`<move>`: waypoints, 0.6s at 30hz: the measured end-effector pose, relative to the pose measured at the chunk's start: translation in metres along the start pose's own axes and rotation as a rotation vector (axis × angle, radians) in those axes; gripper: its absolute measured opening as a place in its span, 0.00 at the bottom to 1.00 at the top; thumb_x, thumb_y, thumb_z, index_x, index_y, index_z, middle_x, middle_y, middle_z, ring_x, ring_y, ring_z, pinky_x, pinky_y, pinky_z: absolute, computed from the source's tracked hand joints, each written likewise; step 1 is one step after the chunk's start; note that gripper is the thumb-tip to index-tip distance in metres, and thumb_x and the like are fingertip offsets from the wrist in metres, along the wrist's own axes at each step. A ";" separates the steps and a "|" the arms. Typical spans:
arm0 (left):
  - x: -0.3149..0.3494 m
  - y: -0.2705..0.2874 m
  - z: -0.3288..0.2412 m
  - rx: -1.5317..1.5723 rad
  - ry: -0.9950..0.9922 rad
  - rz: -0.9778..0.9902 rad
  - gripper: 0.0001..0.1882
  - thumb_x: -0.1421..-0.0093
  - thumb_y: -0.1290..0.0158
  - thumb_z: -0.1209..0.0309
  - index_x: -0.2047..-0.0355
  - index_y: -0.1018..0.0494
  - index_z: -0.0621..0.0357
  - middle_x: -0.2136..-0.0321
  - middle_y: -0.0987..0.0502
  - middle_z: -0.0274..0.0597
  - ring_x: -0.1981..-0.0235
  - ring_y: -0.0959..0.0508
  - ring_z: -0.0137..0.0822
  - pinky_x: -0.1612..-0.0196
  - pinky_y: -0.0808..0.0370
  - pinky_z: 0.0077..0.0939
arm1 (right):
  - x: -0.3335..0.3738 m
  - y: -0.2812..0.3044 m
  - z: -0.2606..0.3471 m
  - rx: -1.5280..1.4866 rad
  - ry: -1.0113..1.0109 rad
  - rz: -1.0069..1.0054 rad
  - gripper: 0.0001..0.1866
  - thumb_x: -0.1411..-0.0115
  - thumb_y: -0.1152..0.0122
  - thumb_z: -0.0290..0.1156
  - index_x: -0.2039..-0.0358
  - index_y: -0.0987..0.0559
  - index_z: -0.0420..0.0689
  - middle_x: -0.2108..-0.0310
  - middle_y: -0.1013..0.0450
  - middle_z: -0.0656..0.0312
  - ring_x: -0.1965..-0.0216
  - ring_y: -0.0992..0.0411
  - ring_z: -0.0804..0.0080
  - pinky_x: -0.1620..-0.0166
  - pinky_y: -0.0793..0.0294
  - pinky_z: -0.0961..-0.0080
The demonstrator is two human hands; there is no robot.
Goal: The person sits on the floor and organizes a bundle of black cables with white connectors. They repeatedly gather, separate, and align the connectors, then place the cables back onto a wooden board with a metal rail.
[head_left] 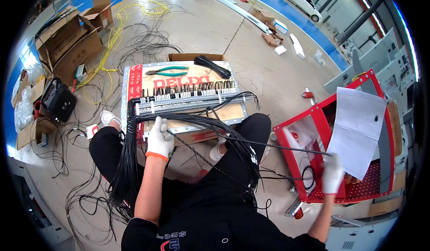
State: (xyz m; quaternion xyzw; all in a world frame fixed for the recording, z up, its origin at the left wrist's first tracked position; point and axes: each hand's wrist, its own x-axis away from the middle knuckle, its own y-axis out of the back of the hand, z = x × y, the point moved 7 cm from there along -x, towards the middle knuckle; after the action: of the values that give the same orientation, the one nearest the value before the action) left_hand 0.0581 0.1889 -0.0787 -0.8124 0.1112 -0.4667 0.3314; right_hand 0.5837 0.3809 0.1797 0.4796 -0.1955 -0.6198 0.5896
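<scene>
My left hand (160, 140), in a white work glove with an orange cuff, is closed at the black wire bundle (192, 119) below the left end of a terminal strip (188, 102). From beside it a twisted dark cord (204, 158) slants down across my lap. Off to the right, my right hand (333, 175), also gloved and slightly blurred, is closed on a black wire (286, 148) stretched from the bundle. The strip lies on a printed box (130, 83) between my knees. A thick tail of black wires (124, 170) hangs over the box's left side.
Green-handled pliers (168, 70) and a bunch of black cable ties (212, 66) lie on the box. To the right stands a red metal frame (313, 130) with white paper sheets (356, 130) on it. Cartons (76, 54), a black case (59, 99) and yellow cable (114, 40) sit at left.
</scene>
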 end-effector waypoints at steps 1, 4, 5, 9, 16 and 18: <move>0.003 -0.008 0.004 -0.013 0.009 0.023 0.13 0.33 0.47 0.58 0.70 0.27 0.52 0.85 0.35 0.21 0.89 0.47 0.20 0.87 0.51 0.15 | -0.006 0.062 -0.094 0.314 -0.053 -0.071 0.10 0.39 0.51 0.22 0.60 0.22 0.36 0.70 0.23 0.55 0.69 0.24 0.70 0.65 0.26 0.70; -0.009 -0.006 0.015 0.019 0.100 0.061 0.12 0.33 0.47 0.59 0.69 0.27 0.52 0.85 0.35 0.21 0.89 0.46 0.19 0.87 0.51 0.15 | 0.045 0.301 -0.350 0.570 -0.083 -0.448 0.18 0.36 0.51 0.30 0.48 0.25 0.38 0.50 0.25 0.56 0.53 0.27 0.70 0.50 0.28 0.71; -0.038 0.034 0.006 0.169 0.180 0.016 0.12 0.33 0.47 0.59 0.69 0.27 0.52 0.85 0.35 0.21 0.89 0.46 0.19 0.87 0.51 0.14 | 0.022 0.439 -0.352 0.118 -0.267 -0.741 0.21 0.35 0.51 0.32 0.44 0.27 0.40 0.46 0.27 0.61 0.50 0.28 0.70 0.46 0.29 0.73; 0.000 -0.006 0.008 0.015 0.046 0.030 0.11 0.33 0.48 0.59 0.67 0.27 0.51 0.83 0.34 0.21 0.88 0.45 0.20 0.86 0.50 0.15 | 0.217 0.272 -0.452 0.246 -1.124 -0.449 0.19 0.36 0.50 0.30 0.45 0.26 0.40 0.49 0.25 0.61 0.52 0.27 0.70 0.48 0.28 0.73; -0.010 0.002 0.011 -0.010 -0.018 0.081 0.12 0.31 0.50 0.60 0.61 0.27 0.54 0.83 0.35 0.22 0.88 0.44 0.18 0.86 0.49 0.15 | 0.212 0.175 -0.421 0.460 -1.219 0.050 0.17 0.37 0.48 0.27 0.49 0.24 0.40 0.55 0.23 0.61 0.57 0.25 0.69 0.52 0.26 0.72; -0.013 0.008 0.011 0.003 -0.003 0.117 0.11 0.31 0.51 0.61 0.60 0.27 0.55 0.83 0.35 0.22 0.88 0.44 0.18 0.86 0.49 0.15 | 0.172 0.159 -0.412 0.542 -1.099 0.104 0.16 0.38 0.47 0.26 0.50 0.23 0.40 0.56 0.22 0.61 0.58 0.25 0.69 0.53 0.26 0.72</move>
State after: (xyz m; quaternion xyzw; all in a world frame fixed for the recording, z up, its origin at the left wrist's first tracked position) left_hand 0.0616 0.1943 -0.0962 -0.8047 0.1573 -0.4455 0.3596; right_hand 1.0362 0.3197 0.0546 0.2126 -0.6445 -0.6750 0.2894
